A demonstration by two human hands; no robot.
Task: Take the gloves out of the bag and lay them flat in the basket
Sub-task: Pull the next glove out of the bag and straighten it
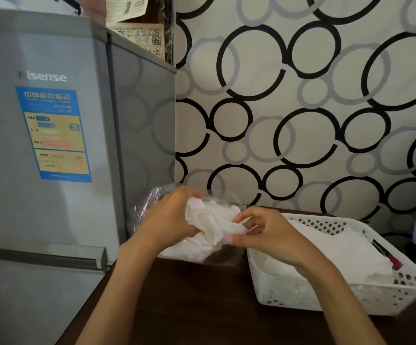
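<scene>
A grey fridge (52,145) stands left of the dark table (189,307), the white perforated basket (289,292) right (white gloves already inside). The left hand (169,217) grips crumpled white gloves (209,220) at the clear bag (147,207); the right hand (264,232) pinches one, trailing rightward.

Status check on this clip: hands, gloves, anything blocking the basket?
Left hand grips the bag and gloves. Right hand pinches a glove. Basket already holds white cloth; path clear.
</scene>
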